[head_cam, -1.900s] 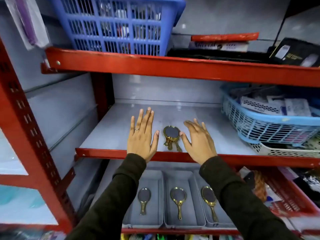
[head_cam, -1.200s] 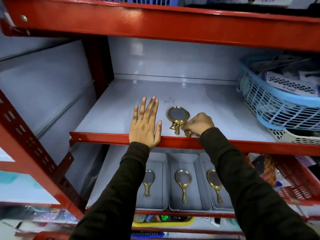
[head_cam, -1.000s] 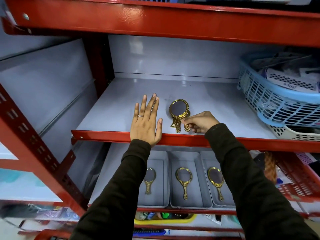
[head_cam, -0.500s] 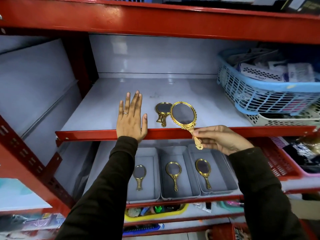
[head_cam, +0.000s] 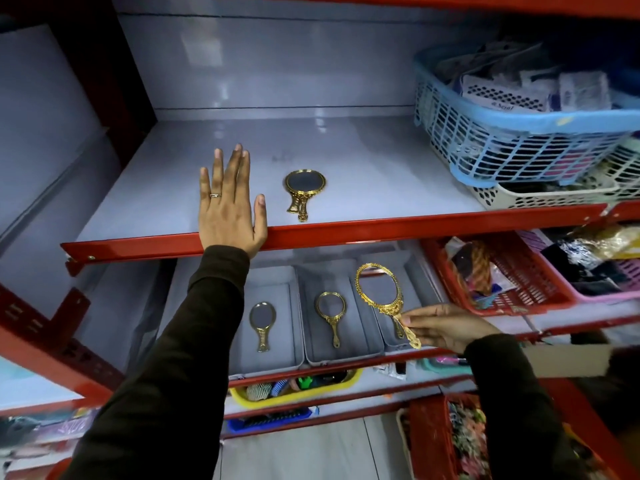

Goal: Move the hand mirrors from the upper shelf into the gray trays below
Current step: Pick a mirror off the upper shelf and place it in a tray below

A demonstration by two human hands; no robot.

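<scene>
Upper shelf point(head_cam: 363, 161), steel, red-edged: remaining mirrors point(head_cam: 304, 190) stacked flat near front lip, handles toward 6 o'clock. Below, three gray trays point(head_cam: 277, 282) side by side; left tray mirror point(head_cam: 262, 322) and middle tray mirror point(head_cam: 330, 315) each lying flat. Left hand point(head_cam: 230, 202) open, flat on shelf edge, at 9 o'clock from stack. Right hand point(head_cam: 446, 327) pinching handle of held mirror point(head_cam: 379, 291), hovering tilted over rightmost tray. Likely light, rigid, glass-faced and fragile; ornate gilt frame probably slippery. Grip at handle, never on glass; lower gently, avoid striking tray wall.
</scene>
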